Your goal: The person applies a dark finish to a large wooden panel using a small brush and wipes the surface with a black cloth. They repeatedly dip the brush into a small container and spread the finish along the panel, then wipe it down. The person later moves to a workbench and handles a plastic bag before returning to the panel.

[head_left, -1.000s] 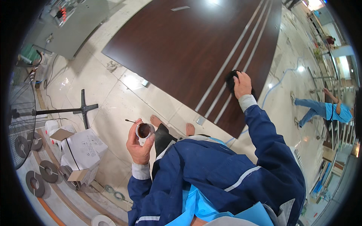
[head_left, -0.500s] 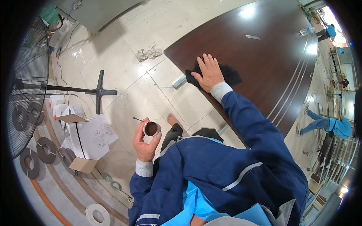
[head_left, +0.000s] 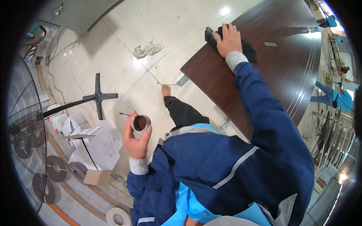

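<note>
My left hand (head_left: 136,141) is closed around a small round cup (head_left: 141,123) of dark brown matter, held above the floor. A thin dark-tipped stick (head_left: 125,114) pokes out beside its fingers; whether it is a brush I cannot tell. On the dark brown wooden tabletop (head_left: 226,86), my right hand (head_left: 229,42) presses a bunched black cloth (head_left: 249,52) near the edge at the far left corner. Its fingers lie over the cloth, which shows on both sides of the hand.
A small pale plate (head_left: 270,44) and a clear bottle (head_left: 313,29) are on the tabletop. To my left are a standing fan (head_left: 98,96), a white carton (head_left: 102,147) and several rolls of edging strip (head_left: 56,168). A crumpled rag (head_left: 148,49) lies on the floor. People (head_left: 343,101) are at far right.
My right hand and the black cloth have moved farther along the tabletop, away from me. The cup in my left hand has shifted slightly left. My view and my bare foot have moved too.
</note>
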The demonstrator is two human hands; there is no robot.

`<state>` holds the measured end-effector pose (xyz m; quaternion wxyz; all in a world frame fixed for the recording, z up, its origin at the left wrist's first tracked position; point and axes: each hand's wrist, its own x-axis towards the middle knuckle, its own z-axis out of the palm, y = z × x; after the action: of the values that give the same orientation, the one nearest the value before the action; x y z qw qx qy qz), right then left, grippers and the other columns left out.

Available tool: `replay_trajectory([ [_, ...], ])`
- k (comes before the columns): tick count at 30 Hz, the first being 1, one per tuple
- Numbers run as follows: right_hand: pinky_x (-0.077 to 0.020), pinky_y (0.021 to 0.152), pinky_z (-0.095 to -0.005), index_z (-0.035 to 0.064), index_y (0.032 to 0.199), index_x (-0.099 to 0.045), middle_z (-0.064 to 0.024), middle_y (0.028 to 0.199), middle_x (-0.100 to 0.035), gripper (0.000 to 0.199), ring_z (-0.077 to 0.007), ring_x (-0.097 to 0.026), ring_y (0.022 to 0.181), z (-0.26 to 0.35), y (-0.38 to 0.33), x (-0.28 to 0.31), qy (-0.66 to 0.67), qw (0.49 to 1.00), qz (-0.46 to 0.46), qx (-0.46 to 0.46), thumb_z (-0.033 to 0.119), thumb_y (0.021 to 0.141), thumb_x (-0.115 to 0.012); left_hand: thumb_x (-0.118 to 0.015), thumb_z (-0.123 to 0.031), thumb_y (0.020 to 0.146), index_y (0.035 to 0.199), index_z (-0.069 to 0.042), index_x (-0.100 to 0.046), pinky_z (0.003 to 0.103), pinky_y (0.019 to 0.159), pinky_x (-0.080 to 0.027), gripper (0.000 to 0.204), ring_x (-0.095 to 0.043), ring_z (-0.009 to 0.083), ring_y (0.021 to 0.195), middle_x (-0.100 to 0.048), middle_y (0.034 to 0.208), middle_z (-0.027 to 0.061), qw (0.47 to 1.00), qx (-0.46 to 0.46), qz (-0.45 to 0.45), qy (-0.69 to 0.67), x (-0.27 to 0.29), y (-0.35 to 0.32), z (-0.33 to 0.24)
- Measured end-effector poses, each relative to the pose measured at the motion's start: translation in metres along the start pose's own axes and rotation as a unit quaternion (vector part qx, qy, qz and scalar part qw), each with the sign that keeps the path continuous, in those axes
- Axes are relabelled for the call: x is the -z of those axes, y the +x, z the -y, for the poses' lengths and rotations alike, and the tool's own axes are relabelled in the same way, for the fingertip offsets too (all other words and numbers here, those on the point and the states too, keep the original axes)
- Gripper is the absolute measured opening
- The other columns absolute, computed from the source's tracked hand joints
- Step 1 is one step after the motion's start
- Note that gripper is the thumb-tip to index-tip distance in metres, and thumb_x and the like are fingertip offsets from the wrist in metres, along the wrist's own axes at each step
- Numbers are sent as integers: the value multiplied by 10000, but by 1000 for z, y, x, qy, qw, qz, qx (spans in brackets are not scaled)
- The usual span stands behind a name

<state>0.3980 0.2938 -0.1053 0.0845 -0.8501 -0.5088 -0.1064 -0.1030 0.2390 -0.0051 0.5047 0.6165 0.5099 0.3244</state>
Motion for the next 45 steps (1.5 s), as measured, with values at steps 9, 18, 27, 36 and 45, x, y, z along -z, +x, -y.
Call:
replay_trajectory([
  [9,-286,1220,-516,60,1474,-518,-200,1573,-431,521,-396,-379,1461,-14,34,-15,2,1000,-17,-9,342,1037,-487,-840,-131,774,1352,-10,-628,401,1102,-463,627,-605,305,1289,-611,1413,179,993,-57,84,59,16,148,-21],
  [18,-340,1147,-584,-55,1295,-608,-274,1401,-555,525,-464,-466,1351,68,-23,35,63,996,16,56,311,922,-652,-833,-136,754,1335,8,-630,413,1104,-464,632,-586,335,1323,-621,1410,198,980,-64,166,85,10,244,-30],
  [27,-423,1148,-414,43,1320,-598,-199,1498,-523,433,-402,-513,1368,63,-81,52,171,928,-128,-304,57,900,-705,-843,-130,782,1378,-4,-609,405,1085,-481,652,-599,297,1291,-594,1430,180,950,-110,289,43,-23,340,-50],
  [36,-172,1227,-639,152,1561,-442,-252,1639,-300,600,-474,-253,1514,109,-79,55,-74,861,50,-501,420,1034,-542,-844,-110,787,1346,-16,-631,393,1052,-500,606,-615,276,1250,-613,1403,161,906,-186,379,28,-59,488,-96],
  [45,-92,1262,-601,93,1590,-355,-269,1676,-200,680,-474,-154,1555,125,-20,41,-7,847,56,-528,405,1021,-557,-861,-82,776,1348,-26,-632,368,1024,-522,619,-635,249,1220,-612,1405,157,863,-179,473,8,-122,587,-105],
])
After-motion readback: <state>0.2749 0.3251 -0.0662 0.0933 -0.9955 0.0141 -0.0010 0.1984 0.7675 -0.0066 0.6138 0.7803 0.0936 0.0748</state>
